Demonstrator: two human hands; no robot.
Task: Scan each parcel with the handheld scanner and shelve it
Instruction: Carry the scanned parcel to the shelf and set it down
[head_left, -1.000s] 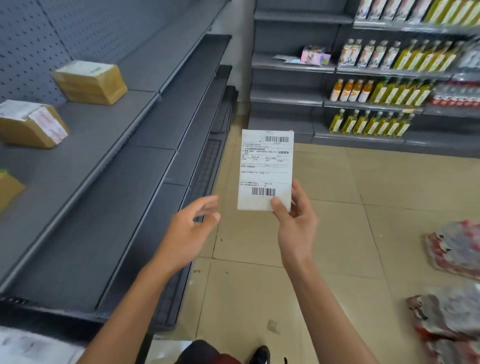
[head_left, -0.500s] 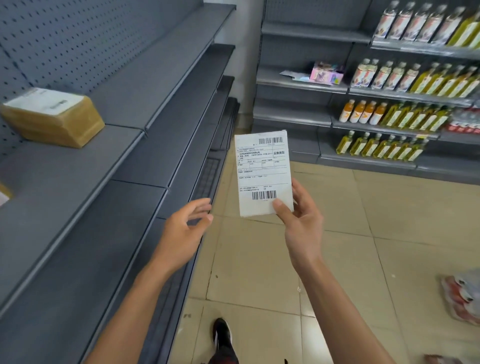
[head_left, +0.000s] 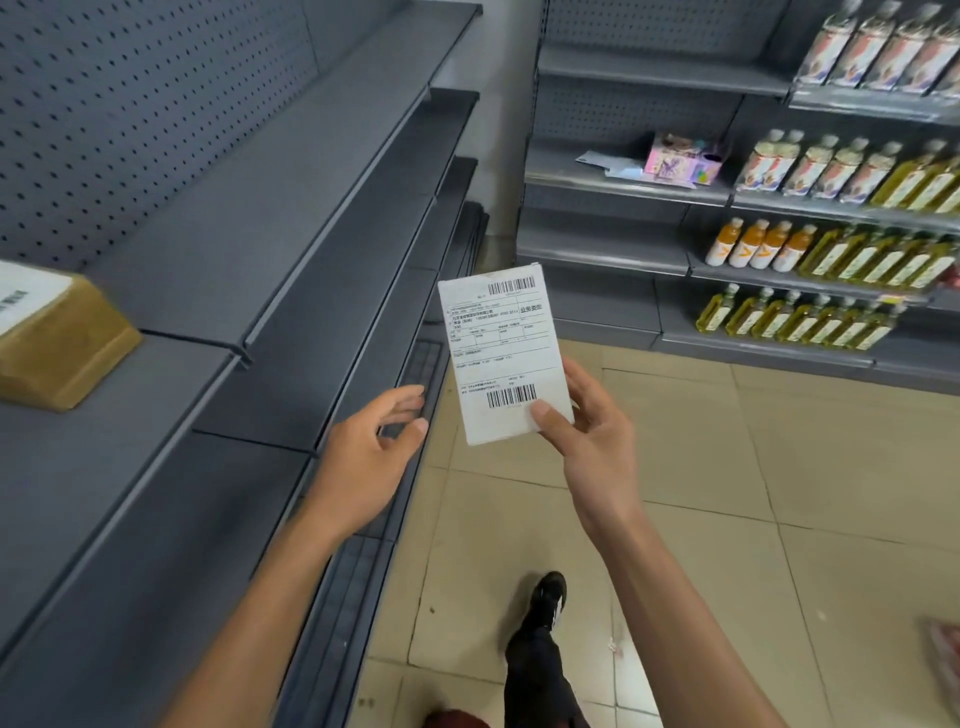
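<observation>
A flat white parcel with a shipping label and two barcodes faces me at the centre, held upright. My right hand pinches its lower right corner, thumb on the front. To its left, my left hand hovers with fingers loosely spread, holding nothing and apart from the parcel. One brown taped parcel with a white label sits on the grey shelf at the far left. No scanner is in view.
Long grey metal shelves run along the left with a pegboard back. Ahead, shelves carry bottles of oil and juice and a pink box. Tiled floor lies to the right; my shoe steps forward.
I have walked forward along the aisle; the brown parcels on the left shelf slid back out of view except one. The white parcel tilted slightly left; both hands keep their grip and pose.
</observation>
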